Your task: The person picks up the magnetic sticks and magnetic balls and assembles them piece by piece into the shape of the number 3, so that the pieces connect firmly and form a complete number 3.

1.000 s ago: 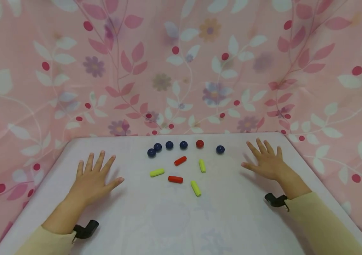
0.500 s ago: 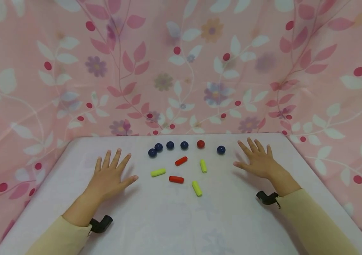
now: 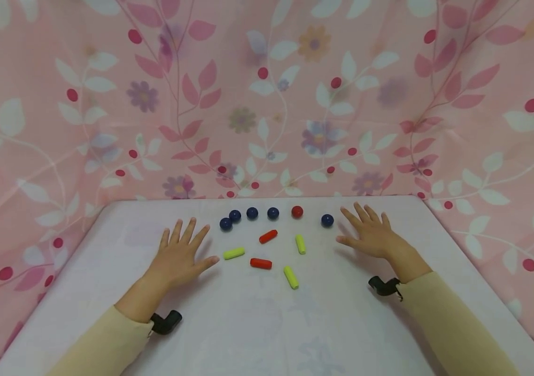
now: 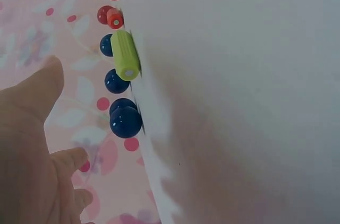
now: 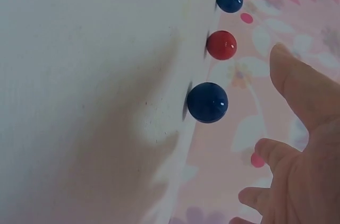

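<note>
My left hand [image 3: 177,262] hovers palm down over the table with its fingers spread, left of a short yellow-green ridged stick [image 3: 234,253]. My right hand [image 3: 371,235] is likewise spread in the air, its fingertips near a shiny dark blue ball [image 3: 327,220]. Neither hand holds anything. Several more blue balls [image 3: 252,213] and one red ball [image 3: 297,212] lie in a loose row at the back. Before them are a red stick [image 3: 268,236], another red stick [image 3: 261,263], and two more yellow-green sticks, one upper [image 3: 300,244] and one lower [image 3: 291,277].
A white cloth covers the table [image 3: 248,334]. Behind and beside it hangs a pink floral curtain [image 3: 267,104]. A small black camera sits at each wrist, the left one [image 3: 166,322] and the right one [image 3: 383,285], by the beige sleeves.
Both hands have moved inward over the table, the left one rightward and the right one leftward, closer to the balls and sticks. The balls and sticks have stayed in place.
</note>
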Motion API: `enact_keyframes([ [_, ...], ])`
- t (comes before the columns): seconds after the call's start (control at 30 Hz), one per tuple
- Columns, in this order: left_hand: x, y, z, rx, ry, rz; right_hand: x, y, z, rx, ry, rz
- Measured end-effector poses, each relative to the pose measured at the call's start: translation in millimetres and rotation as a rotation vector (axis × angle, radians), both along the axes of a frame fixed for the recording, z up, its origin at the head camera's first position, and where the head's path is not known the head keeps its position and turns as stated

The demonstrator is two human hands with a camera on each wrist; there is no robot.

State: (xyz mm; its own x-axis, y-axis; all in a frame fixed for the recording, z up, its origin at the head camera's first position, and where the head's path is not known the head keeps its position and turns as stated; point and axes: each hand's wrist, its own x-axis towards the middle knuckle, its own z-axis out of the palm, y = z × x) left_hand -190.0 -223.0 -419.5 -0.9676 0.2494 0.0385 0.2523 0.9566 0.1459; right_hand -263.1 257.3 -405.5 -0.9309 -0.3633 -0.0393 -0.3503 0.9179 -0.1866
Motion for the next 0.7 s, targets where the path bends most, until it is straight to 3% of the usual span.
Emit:
enact_keyframes([
  [0.37,-8.9,11.6,-7.1,0.037,-0.063,-0.021,-11.4,-4.3,-5.1,-0.037,-0.033,0.029],
  [0.7,-13.6,22.4,-4.8,0.085,-0.072,-0.102,-20.1,-12.2,-3.8,-0.097,-0.098,0.055],
])
